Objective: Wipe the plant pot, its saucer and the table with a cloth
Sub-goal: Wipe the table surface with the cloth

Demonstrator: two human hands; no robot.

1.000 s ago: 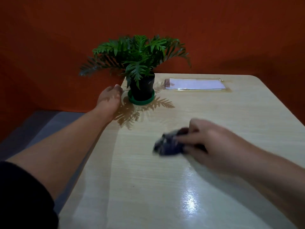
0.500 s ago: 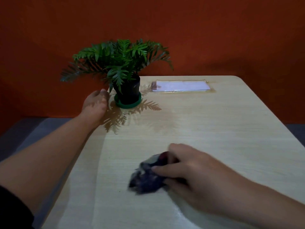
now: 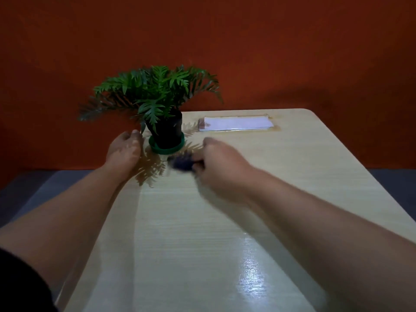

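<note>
A: Right hand (image 3: 221, 163) bunches the cloth (image 3: 182, 162) on the counter (image 3: 202, 233), just beside the saucer (image 3: 167, 150) — soft, grips anywhere.
B: Left hand (image 3: 125, 148) flat, empty — pot (image 3: 167, 131) looks light, tippy.

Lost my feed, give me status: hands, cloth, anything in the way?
Right hand grips cloth on table. Left hand rests flat beside saucer. Pot upright, just beyond cloth.
</note>
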